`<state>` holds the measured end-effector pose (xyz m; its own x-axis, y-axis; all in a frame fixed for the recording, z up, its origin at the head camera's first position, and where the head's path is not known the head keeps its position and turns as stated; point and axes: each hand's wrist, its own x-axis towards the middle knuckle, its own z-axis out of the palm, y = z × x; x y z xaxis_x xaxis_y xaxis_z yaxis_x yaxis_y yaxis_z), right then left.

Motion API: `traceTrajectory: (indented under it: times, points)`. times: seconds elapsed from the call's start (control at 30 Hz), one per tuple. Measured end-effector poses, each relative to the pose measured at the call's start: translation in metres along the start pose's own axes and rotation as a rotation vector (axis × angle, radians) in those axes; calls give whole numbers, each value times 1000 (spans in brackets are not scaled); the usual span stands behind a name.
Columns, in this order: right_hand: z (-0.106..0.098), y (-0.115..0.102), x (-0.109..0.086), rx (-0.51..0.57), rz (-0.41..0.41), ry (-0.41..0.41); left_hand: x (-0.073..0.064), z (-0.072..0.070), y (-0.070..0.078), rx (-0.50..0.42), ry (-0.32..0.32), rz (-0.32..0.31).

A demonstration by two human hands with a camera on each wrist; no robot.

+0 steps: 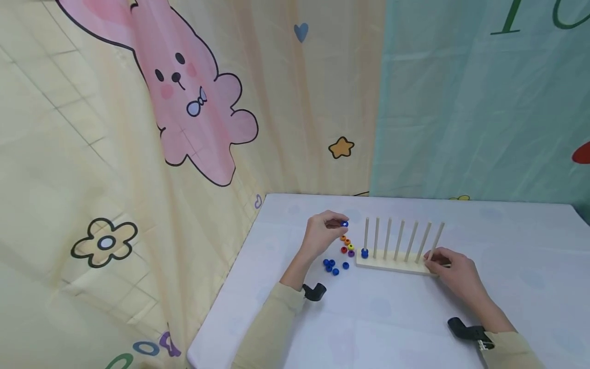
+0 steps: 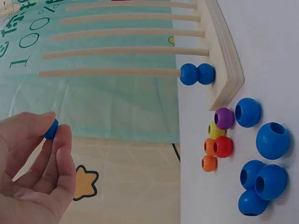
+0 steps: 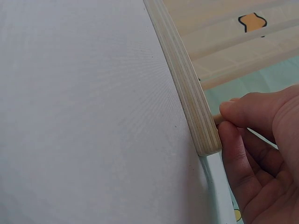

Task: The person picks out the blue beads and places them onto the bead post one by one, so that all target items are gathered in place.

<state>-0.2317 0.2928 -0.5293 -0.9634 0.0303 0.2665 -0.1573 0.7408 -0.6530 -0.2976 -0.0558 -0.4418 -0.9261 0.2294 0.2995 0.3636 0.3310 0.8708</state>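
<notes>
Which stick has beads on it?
The stick at the left end of the board, farthest from the right hand. It has two blue beads at its bottom; no beads show on the others.

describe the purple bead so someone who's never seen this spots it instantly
On the white table is a wooden board with seven upright pegs. Just off its left end lie loose beads. There, the purple bead sits nearest the board, beside a red bead and a yellow bead, and is the only purple one.
</notes>
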Motion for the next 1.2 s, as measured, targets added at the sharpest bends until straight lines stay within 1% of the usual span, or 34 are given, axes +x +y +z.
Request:
traceTrajectory:
  times: [0.1,0.4,0.57,0.73,0.83,1.0,1.2]
  points:
    - [-1,0,1,-2,-7,0,0,0,4,-23,12,13]
    - [0,0,0,-1,-16,5,0,3,17,-88,20,65]
    - [0,0,0,-2,-16,4,0,6,22,-119,15,100]
    - [0,-1,-1,1,-7,-3,3,11,26,-127,1,141]
    - [1,-1,-1,4,-1,-7,4,14,28,-127,-3,142]
    - [1,-2,-1,1,0,-7,6,19,31,-135,-4,124]
    - [0,-2,0,-4,3,-1,9,24,32,-148,-14,134]
